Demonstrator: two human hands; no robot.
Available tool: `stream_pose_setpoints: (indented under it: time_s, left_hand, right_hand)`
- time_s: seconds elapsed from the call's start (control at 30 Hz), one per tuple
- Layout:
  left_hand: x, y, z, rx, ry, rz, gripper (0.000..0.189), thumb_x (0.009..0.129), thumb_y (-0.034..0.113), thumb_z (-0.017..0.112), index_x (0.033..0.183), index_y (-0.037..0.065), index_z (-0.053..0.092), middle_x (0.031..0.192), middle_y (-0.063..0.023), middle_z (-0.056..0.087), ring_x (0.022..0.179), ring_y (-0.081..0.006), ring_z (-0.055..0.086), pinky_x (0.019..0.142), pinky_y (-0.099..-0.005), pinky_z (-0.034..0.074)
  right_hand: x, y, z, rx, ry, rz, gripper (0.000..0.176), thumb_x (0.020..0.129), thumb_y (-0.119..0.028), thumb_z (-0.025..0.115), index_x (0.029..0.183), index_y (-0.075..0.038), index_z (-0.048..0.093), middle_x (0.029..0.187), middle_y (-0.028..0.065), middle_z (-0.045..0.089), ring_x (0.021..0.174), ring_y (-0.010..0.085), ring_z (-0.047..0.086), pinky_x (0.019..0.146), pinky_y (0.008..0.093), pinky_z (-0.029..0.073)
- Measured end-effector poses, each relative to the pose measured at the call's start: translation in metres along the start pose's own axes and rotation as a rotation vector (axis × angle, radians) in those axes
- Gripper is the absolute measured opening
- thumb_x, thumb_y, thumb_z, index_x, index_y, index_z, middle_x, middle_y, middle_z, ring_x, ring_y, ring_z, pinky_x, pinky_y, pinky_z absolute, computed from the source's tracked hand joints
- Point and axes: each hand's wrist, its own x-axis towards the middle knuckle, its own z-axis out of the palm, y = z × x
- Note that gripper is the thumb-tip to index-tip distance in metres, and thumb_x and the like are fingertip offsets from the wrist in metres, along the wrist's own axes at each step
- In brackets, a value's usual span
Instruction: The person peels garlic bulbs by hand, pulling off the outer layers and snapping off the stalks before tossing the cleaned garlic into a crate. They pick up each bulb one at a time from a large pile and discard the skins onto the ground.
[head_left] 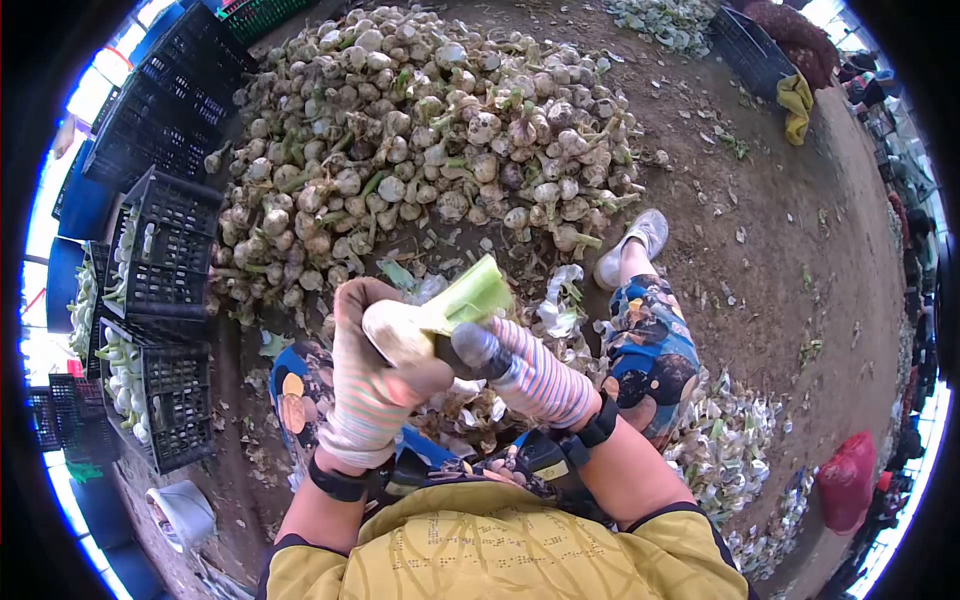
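Note:
A garlic bulb with a thick, trimmed green stem is held up in front of my body. My left hand, in a striped glove with a brown palm, wraps its fingers and thumb around the pale bulb. From the other side my right hand, in a striped glove with dark grey fingertips, closes at the base of the stem. Whether a small tool is also in the right hand cannot be made out. Beneath the hands lie loose garlic skins.
Ahead rises a large pile of untrimmed garlic. At left stand black crates, one holding trimmed garlic, and a white bucket. Peelings and a red sack lie at right; another crate stands far right.

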Motion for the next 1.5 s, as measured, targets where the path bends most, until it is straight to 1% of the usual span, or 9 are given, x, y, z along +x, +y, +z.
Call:
stream_pose_setpoints:
  time_s: [0.1, 0.23, 0.3, 0.5, 0.6, 0.77, 1.03, 1.3, 1.5]
  left_hand:
    - [-0.004, 0.006, 0.006, -0.488, 0.046, -0.306, 0.067, 0.06, 0.031, 0.085, 0.105, 0.007, 0.041, 0.091, -0.0006, 0.048, 0.082, -0.0085, 0.049, 0.071, -0.0225, 0.044]
    - [-0.001, -0.003, 0.012, -0.055, 0.201, -0.055, 0.076, 0.057, 0.056, 0.08, 0.1, 0.006, 0.044, 0.089, -0.0019, 0.046, 0.075, -0.0105, 0.047, 0.067, -0.0229, 0.04]
    - [0.005, -0.017, 0.0, 0.613, 0.21, 0.629, 0.067, 0.059, 0.04, 0.083, 0.101, 0.007, 0.042, 0.09, -0.0052, 0.044, 0.075, -0.0172, 0.047, 0.068, -0.0271, 0.041]
    - [0.005, -0.035, 0.004, 0.616, 0.176, 0.756, 0.069, 0.066, 0.044, 0.077, 0.113, 0.008, 0.04, 0.093, -0.0072, 0.045, 0.079, -0.0204, 0.049, 0.068, -0.0291, 0.044]
    - [0.002, -0.025, -0.008, -0.633, -0.088, -0.396, 0.072, 0.072, 0.069, 0.057, 0.108, 0.007, 0.049, 0.094, -0.0054, 0.053, 0.081, -0.014, 0.054, 0.071, -0.0285, 0.048]
    - [0.027, -0.028, -0.031, -0.502, -0.276, -0.62, 0.066, 0.085, 0.061, 0.046, 0.116, 0.003, 0.049, 0.108, -0.0102, 0.056, 0.093, -0.019, 0.06, 0.079, -0.0307, 0.051]
    - [-0.004, -0.047, 0.0, -0.213, 0.118, -0.081, 0.046, 0.088, 0.036, 0.059, 0.114, -0.002, 0.054, 0.108, -0.008, 0.057, 0.098, -0.0147, 0.055, 0.086, -0.0284, 0.045]
    - [-0.003, -0.018, -0.011, -0.352, -0.323, 0.017, 0.065, 0.088, 0.054, 0.046, 0.12, -0.002, 0.054, 0.133, -0.0143, 0.045, 0.13, -0.0242, 0.034, 0.105, -0.038, 0.029]
    - [0.013, 0.006, -0.047, -0.946, 0.221, -0.198, 0.055, 0.092, 0.046, 0.043, 0.13, 0.006, 0.043, 0.131, -0.0149, 0.047, 0.12, -0.0284, 0.047, 0.096, -0.0408, 0.043]
  right_hand:
    - [0.004, 0.013, 0.002, -0.06, -0.005, -0.216, 0.035, 0.093, -0.028, 0.05, 0.111, 0.002, 0.055, 0.09, 0.0136, 0.062, 0.08, 0.0224, 0.058, 0.077, 0.0327, 0.045]
    - [0.019, 0.025, 0.009, -0.004, 0.147, -0.189, 0.035, 0.093, -0.027, 0.051, 0.113, 0.001, 0.054, 0.098, 0.0109, 0.062, 0.089, 0.0198, 0.059, 0.08, 0.0324, 0.046]
    - [0.018, 0.022, 0.01, 0.199, 0.154, -0.106, 0.032, 0.092, -0.024, 0.051, 0.112, 0.0, 0.054, 0.099, 0.0087, 0.062, 0.091, 0.0174, 0.058, 0.08, 0.0306, 0.046]
    - [0.017, 0.026, 0.011, 0.784, 0.131, -0.047, 0.023, 0.091, -0.016, 0.052, 0.109, -0.003, 0.057, 0.1, 0.0033, 0.062, 0.091, 0.0102, 0.058, 0.079, 0.0244, 0.046]
    - [0.011, 0.022, -0.001, 0.337, 0.12, -0.075, 0.023, 0.089, -0.013, 0.054, 0.11, -0.004, 0.058, 0.099, 0.0021, 0.062, 0.089, 0.0083, 0.057, 0.079, 0.023, 0.045]
    - [0.011, 0.009, -0.011, 0.161, 0.021, -0.005, 0.025, 0.088, -0.013, 0.056, 0.111, -0.002, 0.059, 0.099, 0.0003, 0.062, 0.091, 0.0072, 0.054, 0.082, 0.0247, 0.043]
    - [0.013, 0.021, 0.005, 0.071, 0.047, 0.078, 0.025, 0.087, -0.01, 0.05, 0.108, -0.001, 0.06, 0.092, 0.0009, 0.063, 0.082, 0.0074, 0.055, 0.074, 0.0224, 0.045]
    - [0.043, 0.034, -0.027, -0.043, 0.569, -0.069, 0.02, 0.09, -0.012, 0.046, 0.098, -0.002, 0.06, 0.079, 0.0004, 0.059, 0.07, 0.0096, 0.052, 0.065, 0.0263, 0.045]
    - [0.034, 0.038, -0.009, -0.755, -0.336, -0.221, 0.039, 0.08, -0.021, 0.061, 0.111, 0.002, 0.056, 0.097, 0.0125, 0.065, 0.088, 0.0204, 0.061, 0.082, 0.0326, 0.046]
